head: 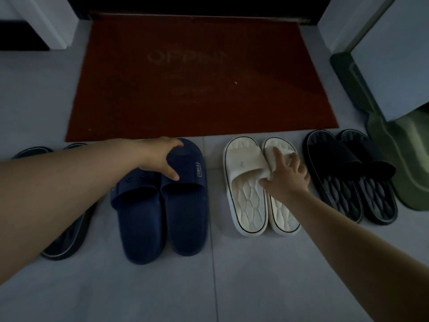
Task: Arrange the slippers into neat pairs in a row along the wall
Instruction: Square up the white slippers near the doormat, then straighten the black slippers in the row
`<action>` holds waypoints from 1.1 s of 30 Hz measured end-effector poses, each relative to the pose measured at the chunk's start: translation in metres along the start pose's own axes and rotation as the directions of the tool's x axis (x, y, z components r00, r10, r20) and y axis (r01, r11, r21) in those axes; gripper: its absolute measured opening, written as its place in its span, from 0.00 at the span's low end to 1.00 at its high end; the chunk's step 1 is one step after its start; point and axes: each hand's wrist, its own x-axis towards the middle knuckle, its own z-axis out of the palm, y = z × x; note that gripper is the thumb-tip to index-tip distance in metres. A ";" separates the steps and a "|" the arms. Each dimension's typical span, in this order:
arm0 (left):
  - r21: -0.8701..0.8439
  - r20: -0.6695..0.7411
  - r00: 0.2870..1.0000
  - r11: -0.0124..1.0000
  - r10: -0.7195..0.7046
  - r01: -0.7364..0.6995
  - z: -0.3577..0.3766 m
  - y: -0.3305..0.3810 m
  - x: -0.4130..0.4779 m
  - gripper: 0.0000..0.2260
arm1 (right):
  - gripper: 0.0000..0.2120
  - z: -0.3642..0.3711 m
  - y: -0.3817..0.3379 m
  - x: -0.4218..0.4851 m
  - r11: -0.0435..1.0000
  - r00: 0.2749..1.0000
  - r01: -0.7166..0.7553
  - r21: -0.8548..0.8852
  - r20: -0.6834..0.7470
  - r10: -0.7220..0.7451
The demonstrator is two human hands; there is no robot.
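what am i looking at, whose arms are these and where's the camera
No machine here: a person wears a camera on the head, looking down at their own arms. Four slipper pairs sit in a row before a red mat. The left hand lies over the toes of the navy pair; whether it grips is unclear. The right hand pinches the strap of a white slipper. A black pair sits at the right beside a green mat, and a dark pair is half hidden under the left arm.
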 end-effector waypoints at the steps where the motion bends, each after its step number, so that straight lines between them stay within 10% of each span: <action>1: -0.012 -0.002 1.000 1.000 -0.014 0.014 -0.001 -0.004 -0.002 0.44 | 0.46 -0.002 -0.008 -0.001 0.997 1.000 0.023 -0.071 0.004 -0.023; 5: -0.066 -0.038 0.995 0.993 -0.096 0.093 -0.008 -0.019 -0.021 0.43 | 0.49 -0.011 -0.075 -0.014 0.882 0.902 0.431 -0.188 0.102 -0.419; 11: -0.156 -0.264 0.917 0.952 -0.297 0.264 -0.066 -0.042 -0.123 0.42 | 0.40 -0.035 -0.192 -0.047 0.393 0.423 0.905 -0.161 0.431 -0.797; 13: -0.223 -0.384 0.839 0.920 -0.386 0.321 -0.101 -0.046 -0.179 0.39 | 0.33 -0.061 -0.211 -0.057 0.395 0.362 0.918 -0.029 0.469 -0.805; 16: -0.336 -0.476 0.738 0.874 -0.479 0.350 -0.123 -0.054 -0.250 0.37 | 0.25 -0.075 -0.220 -0.077 0.511 0.393 0.843 0.167 0.457 -0.798; 22: -0.312 -0.316 0.847 0.890 -0.427 0.332 -0.049 -0.153 -0.256 0.33 | 0.30 0.014 -0.265 -0.109 0.580 0.401 0.777 0.244 0.520 -0.755; 28: -0.160 -0.169 0.936 0.945 -0.310 0.284 0.041 -0.284 -0.191 0.28 | 0.35 0.086 -0.363 -0.117 0.806 0.766 0.559 0.197 0.249 -0.592; 33: -0.262 -0.157 0.968 0.953 -0.198 0.153 0.066 -0.323 -0.140 0.39 | 0.36 0.097 -0.381 -0.113 0.888 0.861 0.457 0.048 0.227 -0.456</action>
